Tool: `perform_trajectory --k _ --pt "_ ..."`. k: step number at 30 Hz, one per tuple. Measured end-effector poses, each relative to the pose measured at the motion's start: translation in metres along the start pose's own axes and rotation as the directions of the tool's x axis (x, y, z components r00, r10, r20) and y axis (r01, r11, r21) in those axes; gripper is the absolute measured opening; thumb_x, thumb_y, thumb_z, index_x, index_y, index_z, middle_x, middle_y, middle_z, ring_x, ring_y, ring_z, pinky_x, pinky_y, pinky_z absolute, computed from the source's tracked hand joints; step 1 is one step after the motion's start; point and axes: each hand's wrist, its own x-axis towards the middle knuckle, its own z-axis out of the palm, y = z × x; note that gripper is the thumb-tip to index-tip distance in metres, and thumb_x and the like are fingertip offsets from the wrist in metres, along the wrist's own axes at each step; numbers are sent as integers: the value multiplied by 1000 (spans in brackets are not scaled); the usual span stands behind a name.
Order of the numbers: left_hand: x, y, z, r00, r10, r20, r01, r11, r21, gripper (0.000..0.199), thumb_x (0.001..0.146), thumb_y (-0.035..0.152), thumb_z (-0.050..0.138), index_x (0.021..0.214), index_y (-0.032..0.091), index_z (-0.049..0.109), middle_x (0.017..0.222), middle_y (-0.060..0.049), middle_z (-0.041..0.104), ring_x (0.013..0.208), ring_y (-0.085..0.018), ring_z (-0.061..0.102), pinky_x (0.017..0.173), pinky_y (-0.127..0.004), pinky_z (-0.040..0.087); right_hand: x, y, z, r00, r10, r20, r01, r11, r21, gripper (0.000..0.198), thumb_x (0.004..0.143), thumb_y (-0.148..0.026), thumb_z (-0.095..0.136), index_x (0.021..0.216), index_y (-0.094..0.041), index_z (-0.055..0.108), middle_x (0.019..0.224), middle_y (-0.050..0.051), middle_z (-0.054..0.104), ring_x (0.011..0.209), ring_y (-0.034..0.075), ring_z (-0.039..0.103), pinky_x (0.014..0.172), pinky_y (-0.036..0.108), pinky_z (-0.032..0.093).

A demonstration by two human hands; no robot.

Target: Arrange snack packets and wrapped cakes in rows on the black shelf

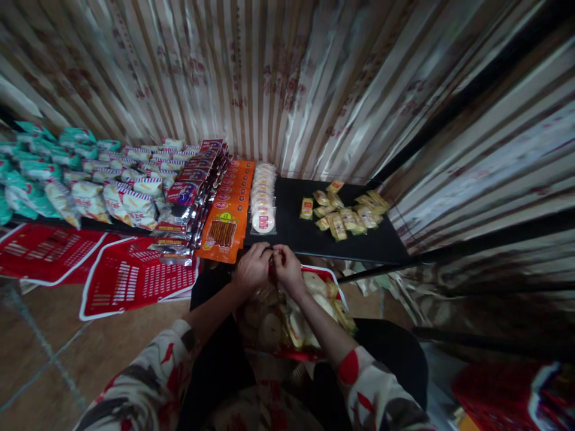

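Observation:
My left hand (253,267) and my right hand (288,270) meet at the front edge of the black shelf (287,230). The fingers of both are closed and nearly touching; a small dark reddish thing shows between them, too hidden to name. Below them a red basket (302,355) with a white rim rests at my lap. Inside lie pale round wrapped crackers (271,329) and yellow packets (344,314), partly covered by my right forearm. Just past my hands, a row of round white wrapped crackers (263,220) stands on the shelf beside orange snack bags (221,233).
Small yellow packets (338,226) lie loosely on the shelf's right part. Dark red packets (182,193), white chip bags (130,203) and teal bags (31,194) fill its left. Red baskets (137,278) lie on the tiled floor. Black frame bars (489,239) cross the right.

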Motion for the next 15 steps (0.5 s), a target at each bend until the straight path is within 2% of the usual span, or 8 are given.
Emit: perform_trajectory --k 2,5,8,10,13,15 --pt "-20 9 6 1000 -14 -15 12 996 -91 28 86 15 43 106 17 62 114 -9 62 106 -20 55 94 -33 47 -19 5 1 995 -37 90 44 996 -75 22 82 -24 43 91 -18 62 90 8 68 83 18 62 78 29 48" --pt "-49 17 20 986 -161 30 164 970 -181 33 85 12 40 112 16 59 119 -11 59 112 -21 53 101 -38 41 -41 11 5 971 -11 238 55 983 -177 29 83 -16 38 97 -17 64 97 9 69 90 19 62 84 29 47" --pt "-73 16 37 902 -394 178 428 871 -243 48 75 14 54 122 10 52 130 -19 51 124 -30 45 106 -46 34 -55 13 10 939 48 341 54 958 -283 34 85 -14 37 106 -18 64 101 9 70 94 19 63 87 28 46" --pt "-84 13 46 851 -465 244 524 778 -346 62 64 17 65 124 11 50 131 -20 50 125 -33 43 106 -46 34 -62 13 13 927 82 365 53 937 -345 37 84 -13 39 112 -18 62 101 9 71 94 19 64 87 28 46" --pt "-97 10 53 848 -472 240 524 683 -509 58 63 18 64 120 17 55 125 -15 56 122 -31 47 106 -43 34 -72 11 16 928 108 356 38 925 -378 39 81 -13 43 115 -16 62 102 11 71 95 22 64 87 30 46" --pt "-102 10 54 851 -474 228 516 670 -534 53 66 18 60 118 16 56 122 -14 59 120 -29 48 105 -42 34 -80 11 18 935 144 325 -35 946 -321 37 80 -14 44 111 -16 64 100 11 71 93 22 64 88 32 46"
